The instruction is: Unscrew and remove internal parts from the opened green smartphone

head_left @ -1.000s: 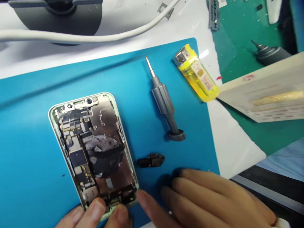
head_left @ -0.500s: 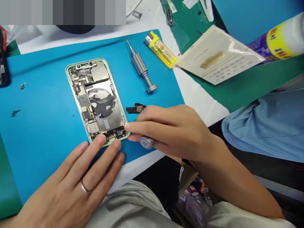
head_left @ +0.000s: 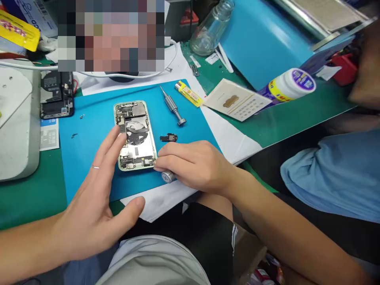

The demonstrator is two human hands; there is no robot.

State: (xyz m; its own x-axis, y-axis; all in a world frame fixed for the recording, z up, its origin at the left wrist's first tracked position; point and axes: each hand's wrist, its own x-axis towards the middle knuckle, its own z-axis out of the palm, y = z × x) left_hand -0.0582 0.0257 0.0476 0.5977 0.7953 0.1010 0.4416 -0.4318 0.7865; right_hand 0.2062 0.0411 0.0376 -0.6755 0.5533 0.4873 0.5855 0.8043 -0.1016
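Note:
An opened phone (head_left: 141,147) with a pale green frame lies on the blue mat (head_left: 95,111), its circuit boards and bare inner plate exposed. My left hand (head_left: 92,206) has its fingers stretched and thumb spread, over the phone's left edge. At the lower right corner, my right hand (head_left: 197,164) is closed around a grey screwdriver (head_left: 168,177); only its round end shows below the fingers. Those fingertips meet the phone's frame. Just above this hand sits a small black phone part (head_left: 169,137). A second grey screwdriver (head_left: 172,107) rests farther up the mat.
A yellow lighter (head_left: 189,93), a card (head_left: 237,101) and a white-and-purple bottle (head_left: 292,85) stand to the right. Tiny parts (head_left: 74,135) dot the mat's left. Behind are a glass jar (head_left: 208,33) and a white cable (head_left: 133,75). Another person's blue clothing (head_left: 335,170) shows at right.
My left hand has lifted off the phone's bottom edge and spread its thumb. My right hand stays at the corner. The view has tilted up, showing more of the bench.

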